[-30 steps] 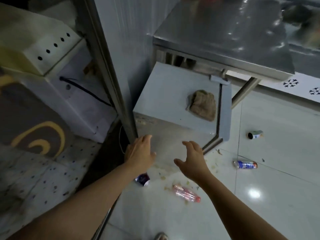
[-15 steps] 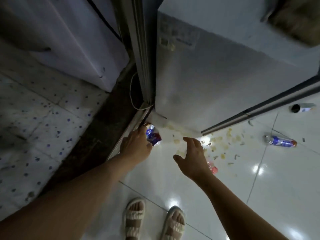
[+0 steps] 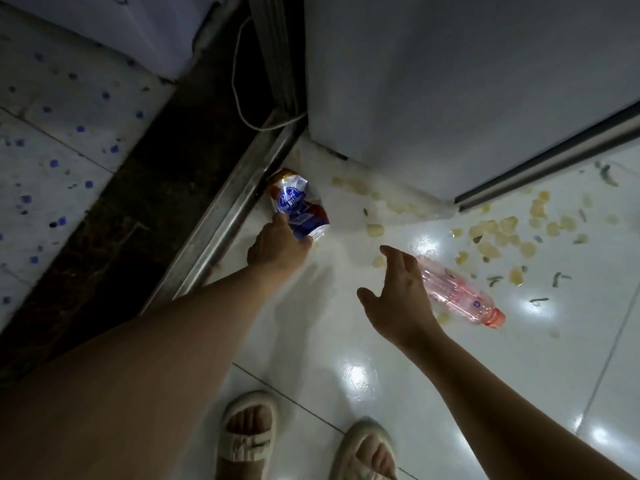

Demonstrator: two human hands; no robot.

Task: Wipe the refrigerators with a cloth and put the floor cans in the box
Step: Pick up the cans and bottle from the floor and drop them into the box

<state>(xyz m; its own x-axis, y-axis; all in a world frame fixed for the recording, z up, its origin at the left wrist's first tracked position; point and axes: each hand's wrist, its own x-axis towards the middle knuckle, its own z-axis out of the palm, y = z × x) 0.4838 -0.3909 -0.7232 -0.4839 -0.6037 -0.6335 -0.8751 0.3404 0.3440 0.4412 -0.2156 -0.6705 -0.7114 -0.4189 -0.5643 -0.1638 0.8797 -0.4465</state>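
Observation:
A crushed blue, white and red can (image 3: 298, 202) lies on the white tile floor beside a metal door track. My left hand (image 3: 277, 247) grips its near end, fingers curled around it. My right hand (image 3: 398, 296) hovers open above the floor, fingers spread, just left of a pink plastic bottle (image 3: 460, 296) lying on its side. The white refrigerator (image 3: 450, 81) stands right behind the can, its lower side filling the upper right. The cloth and the box are out of view.
Food scraps (image 3: 502, 233) litter the tiles near the refrigerator's corner. A metal door track (image 3: 225, 216) and dark threshold run diagonally on the left, with a thin cable (image 3: 242, 109) behind. My sandalled feet (image 3: 304, 445) stand at the bottom.
I have bent lower and the view has dropped to the floor. My left hand reached down and took hold of the crushed can; my right hand moved closer to the pink bottle.

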